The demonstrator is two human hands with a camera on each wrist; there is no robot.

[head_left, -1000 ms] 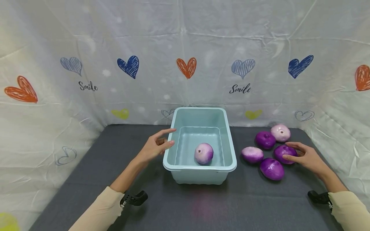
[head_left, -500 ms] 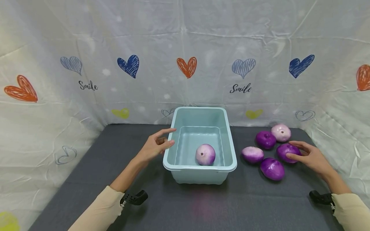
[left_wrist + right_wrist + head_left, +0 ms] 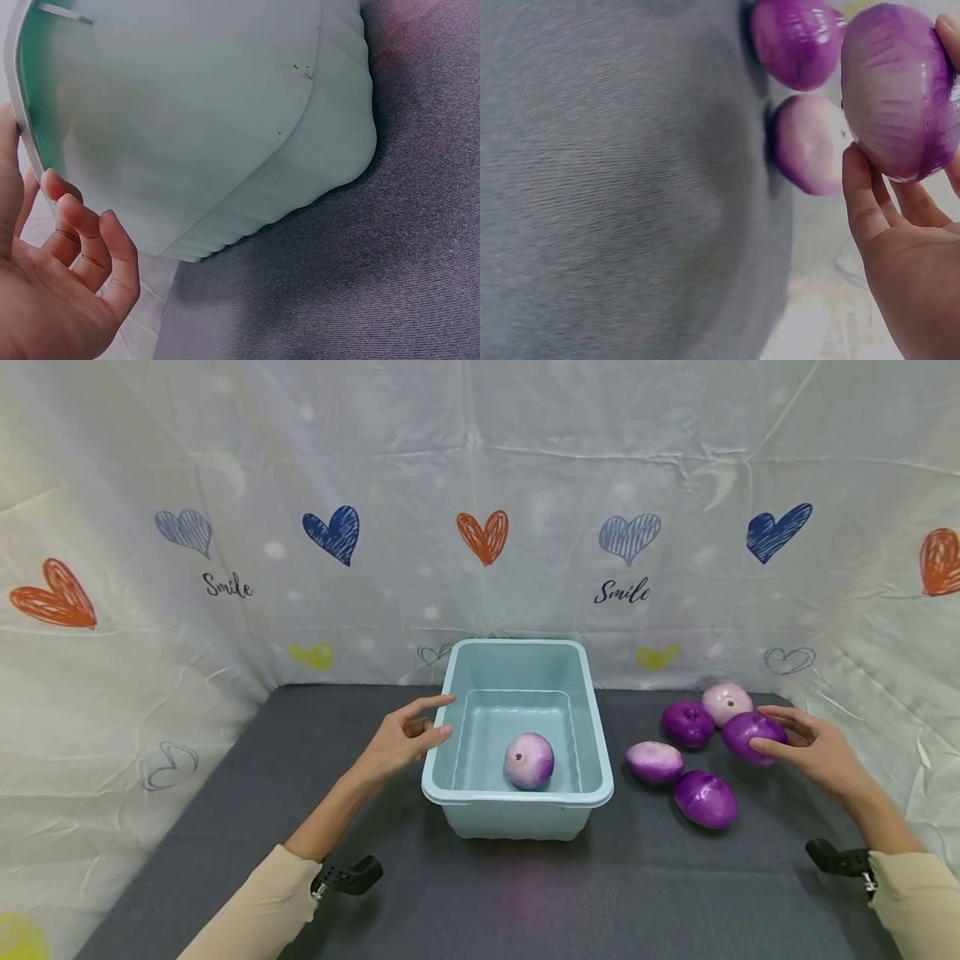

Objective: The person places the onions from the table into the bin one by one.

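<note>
A light blue bin [image 3: 517,818] stands mid-table with one pale purple onion [image 3: 529,761] inside. At its left rim is my left hand [image 3: 405,739], thumb and forefinger touching the edge; in the left wrist view that hand [image 3: 75,270] has its other fingers loosely bent beside the bin wall [image 3: 187,135]. My right hand [image 3: 817,756] grips a dark purple onion [image 3: 750,737] between thumb and fingers. In the right wrist view, the gripped onion [image 3: 896,90] hangs above the cloth, held by the right hand [image 3: 915,262].
Right of the bin lie a pale-topped onion [image 3: 655,762], a dark purple one [image 3: 706,799], another dark one [image 3: 687,724] and a whitish one [image 3: 727,703]. A white curtain [image 3: 555,468] printed with hearts hangs behind the dark tablecloth [image 3: 495,893].
My right hand has lifted the dark purple onion and moved it slightly back and to the right. The onion in the bin has rocked a little. My left hand has stayed at the rim.
</note>
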